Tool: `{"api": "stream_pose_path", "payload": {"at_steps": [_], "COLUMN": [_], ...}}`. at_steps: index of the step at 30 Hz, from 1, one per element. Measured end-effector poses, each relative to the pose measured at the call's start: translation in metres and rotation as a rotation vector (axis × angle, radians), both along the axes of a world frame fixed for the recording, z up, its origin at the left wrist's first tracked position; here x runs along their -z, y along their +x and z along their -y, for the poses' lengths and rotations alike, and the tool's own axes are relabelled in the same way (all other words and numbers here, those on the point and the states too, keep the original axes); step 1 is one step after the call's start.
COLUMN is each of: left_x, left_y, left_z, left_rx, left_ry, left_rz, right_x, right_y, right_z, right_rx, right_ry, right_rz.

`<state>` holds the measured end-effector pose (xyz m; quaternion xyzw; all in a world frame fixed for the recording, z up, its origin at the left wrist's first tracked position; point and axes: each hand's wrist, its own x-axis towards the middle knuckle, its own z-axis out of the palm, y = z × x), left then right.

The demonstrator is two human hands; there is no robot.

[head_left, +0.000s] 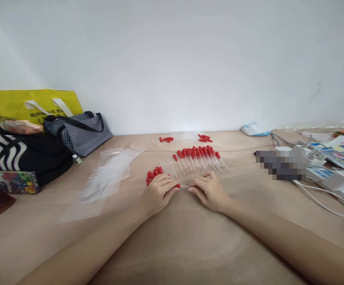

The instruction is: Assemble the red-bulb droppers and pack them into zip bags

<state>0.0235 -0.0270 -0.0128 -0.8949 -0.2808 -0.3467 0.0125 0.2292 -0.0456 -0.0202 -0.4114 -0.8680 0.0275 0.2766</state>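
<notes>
My left hand [159, 193] is closed on a red rubber dropper bulb [177, 186], whose tip shows between the fingers. Opposite it, my right hand [206, 191] pinches a thin clear dropper tube [185, 186] that runs between the two hands and meets the bulb. Loose red bulbs [153, 174] lie just behind my left hand. Beside them is a row of bare clear tubes [168, 169], partly hidden by that hand. Farther back, several droppers with red bulbs fitted [200, 156] lie side by side, bulbs toward the wall.
Clear plastic bags [106, 178] lie on the left. More bulbs [166, 139] and bagged tubes [189, 136] sit near the wall. At far left stand a striped bag [82, 132], a black bag [26, 154] and a small bottle [77, 159]. Chargers and white cables [326, 194] crowd the right.
</notes>
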Motion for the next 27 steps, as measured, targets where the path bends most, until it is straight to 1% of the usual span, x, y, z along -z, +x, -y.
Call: {"api": "stream_pose_path", "payload": {"at_steps": [5, 12, 16, 19, 24, 27], "left_x": [0.0015, -0.0025, -0.0051, -0.005, -0.0026, -0.001], "left_y": [-0.0011, 0.0001, 0.0014, 0.0017, 0.0016, 0.0017], "left_z": [0.0008, 0.0018, 0.0033, 0.0041, 0.004, 0.0036], "left_rx": [0.036, 0.094, 0.116, 0.119, 0.13, 0.143], "left_ry": [-0.044, -0.053, -0.047, -0.036, 0.008, 0.042], "left_rz": [-0.018, -0.039, -0.022, -0.017, 0.011, 0.041], "right_x": [0.001, -0.0006, -0.0001, 0.0004, 0.0008, 0.0013], "right_y": [0.0008, 0.0015, 0.0008, 0.0, -0.0005, -0.0011], "right_z": [0.0003, 0.0018, 0.0027, 0.0031, 0.0021, 0.0008], "right_rx": [0.004, 0.003, -0.007, -0.014, -0.041, -0.062], "right_ry": [0.152, 0.273, 0.348, 0.371, 0.36, 0.391], "right_rz": [0.083, 0.147, 0.143, 0.125, 0.09, 0.057]}}
